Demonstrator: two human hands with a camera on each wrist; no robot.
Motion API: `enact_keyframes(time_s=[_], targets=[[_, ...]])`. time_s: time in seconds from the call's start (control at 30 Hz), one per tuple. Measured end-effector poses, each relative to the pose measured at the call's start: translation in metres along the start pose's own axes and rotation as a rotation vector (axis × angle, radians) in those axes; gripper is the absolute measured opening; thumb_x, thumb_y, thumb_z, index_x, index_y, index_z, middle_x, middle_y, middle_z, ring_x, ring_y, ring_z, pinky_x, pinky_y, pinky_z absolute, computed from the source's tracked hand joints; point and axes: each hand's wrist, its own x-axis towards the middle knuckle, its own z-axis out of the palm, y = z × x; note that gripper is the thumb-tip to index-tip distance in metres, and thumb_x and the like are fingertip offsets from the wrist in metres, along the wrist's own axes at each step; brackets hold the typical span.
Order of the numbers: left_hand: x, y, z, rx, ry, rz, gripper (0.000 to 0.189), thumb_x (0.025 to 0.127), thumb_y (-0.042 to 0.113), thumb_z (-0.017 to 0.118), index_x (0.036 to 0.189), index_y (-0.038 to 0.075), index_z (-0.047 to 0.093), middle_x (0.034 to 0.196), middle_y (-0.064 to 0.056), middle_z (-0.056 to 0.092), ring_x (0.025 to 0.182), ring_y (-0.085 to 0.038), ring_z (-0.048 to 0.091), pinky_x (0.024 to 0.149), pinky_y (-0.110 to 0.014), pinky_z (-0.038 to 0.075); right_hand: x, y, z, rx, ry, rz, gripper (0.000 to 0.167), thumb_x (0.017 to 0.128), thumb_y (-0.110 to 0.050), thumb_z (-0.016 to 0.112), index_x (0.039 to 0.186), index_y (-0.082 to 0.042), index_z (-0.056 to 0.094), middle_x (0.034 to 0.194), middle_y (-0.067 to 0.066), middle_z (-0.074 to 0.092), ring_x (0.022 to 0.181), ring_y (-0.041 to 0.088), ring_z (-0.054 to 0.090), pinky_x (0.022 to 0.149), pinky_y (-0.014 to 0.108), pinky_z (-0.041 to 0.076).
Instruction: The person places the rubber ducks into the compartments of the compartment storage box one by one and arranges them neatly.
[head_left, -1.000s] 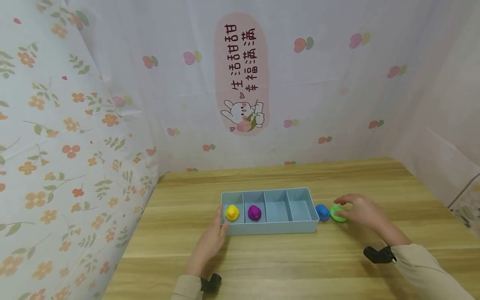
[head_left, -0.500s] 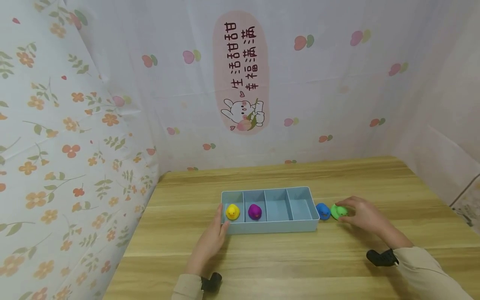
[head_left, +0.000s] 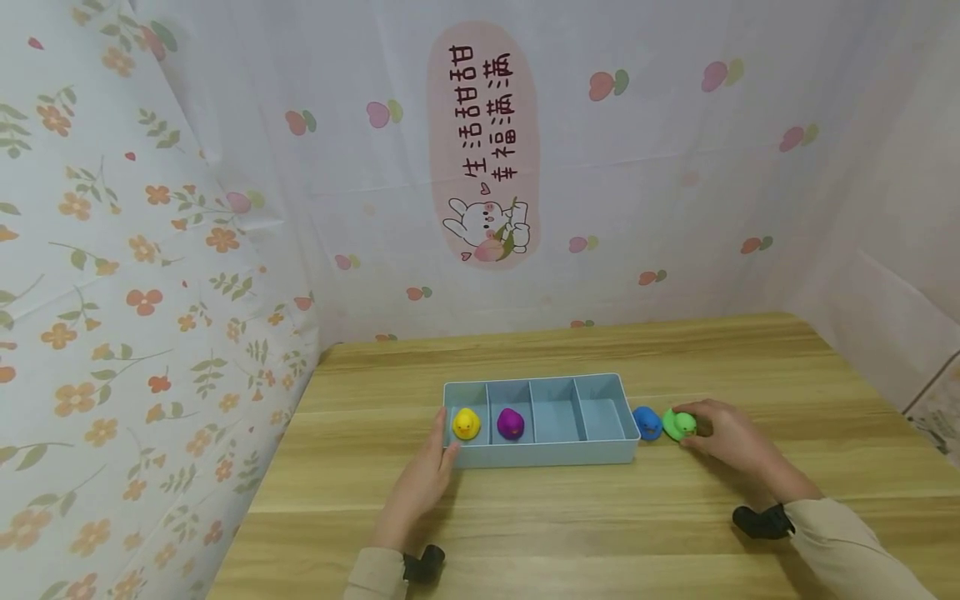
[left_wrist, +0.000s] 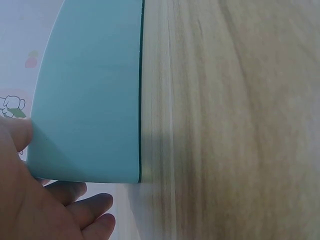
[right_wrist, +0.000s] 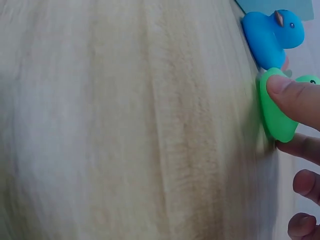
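My left hand (head_left: 422,477) holds the left end of a light blue four-section box (head_left: 543,456); in the left wrist view its thumb lies at the rim and the other fingers (left_wrist: 92,209) reach round the end. A yellow rubber duck (head_left: 466,424) sits in the leftmost compartment, a purple rubber duck (head_left: 511,424) in the one beside it. Right of the box, my right hand (head_left: 731,437) pinches a green rubber duck (right_wrist: 276,112) between thumb and finger, low at the table. A blue rubber duck (right_wrist: 265,42) stands between the box and the green duck.
The box and ducks are on a wood-grain table (head_left: 570,525). A white printed cloth (head_left: 675,192) hangs behind the table's back edge, and a floral cloth (head_left: 135,350) hangs at the left. Black cameras are strapped to both wrists.
The green duck has turned in my right hand, so that its head and face now show in the head view. The right hand has shifted slightly right. My left hand stays at the box.
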Motion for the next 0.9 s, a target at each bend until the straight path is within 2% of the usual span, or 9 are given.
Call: enact_keyframes(time_s=[0.4, 0.6, 0.9], targets=[[-0.002, 0.002, 0.001, 0.002, 0.014, 0.020, 0.060, 0.104, 0.022, 0.039, 0.153, 0.003, 0.010, 0.153, -0.025, 0.026, 0.136, -0.043, 0.034, 0.113, -0.055, 0.027, -0.001, 0.002, -0.005, -0.015, 0.033, -0.023, 0.047, 0.075, -0.015, 0.080, 0.115, 0.001, 0.064, 0.114, 0.023, 0.065, 0.106, 0.046, 0.058, 0.084, 0.059, 0.049], [-0.001, 0.001, 0.000, -0.015, 0.008, 0.008, 0.061, 0.104, 0.024, 0.039, 0.153, 0.004, 0.008, 0.154, -0.023, 0.024, 0.138, -0.041, 0.033, 0.114, -0.054, 0.027, 0.003, -0.005, -0.013, -0.031, 0.085, -0.062, 0.046, 0.073, -0.015, 0.082, 0.112, 0.001, 0.066, 0.110, 0.023, 0.067, 0.101, 0.044, 0.061, 0.081, 0.058, 0.051], [0.000, -0.002, 0.000, -0.026, -0.003, 0.011, 0.061, 0.105, 0.029, 0.036, 0.154, 0.006, 0.007, 0.155, -0.022, 0.022, 0.139, -0.040, 0.032, 0.115, -0.053, 0.026, 0.013, -0.019, -0.026, -0.058, 0.095, -0.089, 0.047, 0.073, -0.018, 0.082, 0.113, 0.001, 0.066, 0.103, 0.018, 0.069, 0.094, 0.037, 0.063, 0.078, 0.055, 0.052]])
